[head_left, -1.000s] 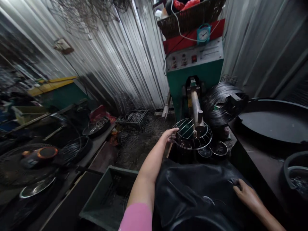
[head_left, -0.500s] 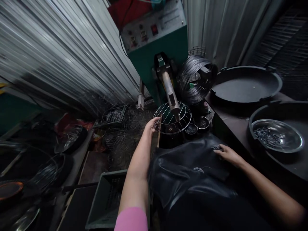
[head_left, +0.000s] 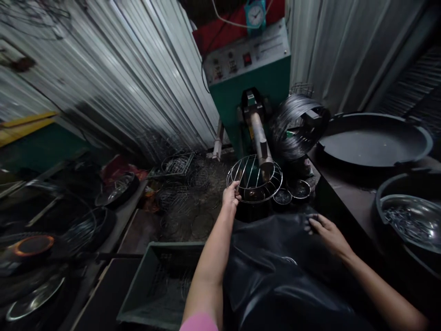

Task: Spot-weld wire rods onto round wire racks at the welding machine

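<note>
"Hands first: what are they doing?"

"Left hand [head_left: 231,196] grips the near left rim of a round wire rack [head_left: 251,173], thumb on top. Right hand [head_left: 327,234] is over the black sheet [head_left: 262,248], fingers bent and thumb drawn in. I can't tell whether anything is pinched there."

"And where's the rack sitting?"

"At the lower end of the metal arm [head_left: 261,135] on the green machine [head_left: 225,105]. Whether they touch, I can't make out."

"Anything near it?"

"Two small bowls, one [head_left: 282,196] just beside the rack and another [head_left: 299,189] to its right. A wire coil [head_left: 292,122] is right of the arm. Thin curved wires [head_left: 290,260] lie on the sheet."

"Further out?"

"A large dark pan [head_left: 375,140] on the desk [head_left: 347,186] at right, a shiny bowl [head_left: 432,220] with small metal pieces [head_left: 401,220] nearer, and a green crate [head_left: 136,296] left of the left forearm."
</note>
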A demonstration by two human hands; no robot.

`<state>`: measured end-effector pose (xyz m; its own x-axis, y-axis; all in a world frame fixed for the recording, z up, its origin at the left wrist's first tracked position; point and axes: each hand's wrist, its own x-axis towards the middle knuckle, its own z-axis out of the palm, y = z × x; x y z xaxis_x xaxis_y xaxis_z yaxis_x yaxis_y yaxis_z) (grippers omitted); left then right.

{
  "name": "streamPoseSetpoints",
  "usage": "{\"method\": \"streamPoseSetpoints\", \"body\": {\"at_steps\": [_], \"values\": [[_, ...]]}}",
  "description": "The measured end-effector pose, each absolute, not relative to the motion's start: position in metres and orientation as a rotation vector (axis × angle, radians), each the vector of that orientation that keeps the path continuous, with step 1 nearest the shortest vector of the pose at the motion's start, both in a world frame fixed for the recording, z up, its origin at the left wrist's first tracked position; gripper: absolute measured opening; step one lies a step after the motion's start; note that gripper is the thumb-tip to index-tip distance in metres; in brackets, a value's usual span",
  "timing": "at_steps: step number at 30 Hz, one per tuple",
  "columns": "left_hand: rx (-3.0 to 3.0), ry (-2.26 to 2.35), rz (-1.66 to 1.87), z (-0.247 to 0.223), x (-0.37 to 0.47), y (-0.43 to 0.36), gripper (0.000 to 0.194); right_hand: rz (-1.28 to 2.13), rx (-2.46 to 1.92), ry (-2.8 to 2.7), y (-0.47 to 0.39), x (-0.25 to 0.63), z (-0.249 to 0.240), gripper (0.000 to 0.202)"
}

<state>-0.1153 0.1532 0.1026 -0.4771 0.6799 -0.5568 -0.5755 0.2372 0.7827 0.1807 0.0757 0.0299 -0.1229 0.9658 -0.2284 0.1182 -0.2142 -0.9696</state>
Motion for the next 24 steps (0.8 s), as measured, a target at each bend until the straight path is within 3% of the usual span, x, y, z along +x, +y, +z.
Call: {"method": "streamPoseSetpoints", "body": {"at_steps": [6,13,24], "values": [[0.183,1.377,1.616,0.096,-0.097,0.149,0.036,1.236,-1.020,-1.401,0.107,0.094,0.083,0.028],[0.245,1.444,1.701,0.094,-0.090,0.151,0.049,0.992,-1.193,-1.678,0.131,0.070,0.070,0.019],[0.240,1.521,1.710,0.094,-0.086,0.154,0.054,1.156,-1.183,-1.554,0.136,0.068,0.074,0.020]]}}
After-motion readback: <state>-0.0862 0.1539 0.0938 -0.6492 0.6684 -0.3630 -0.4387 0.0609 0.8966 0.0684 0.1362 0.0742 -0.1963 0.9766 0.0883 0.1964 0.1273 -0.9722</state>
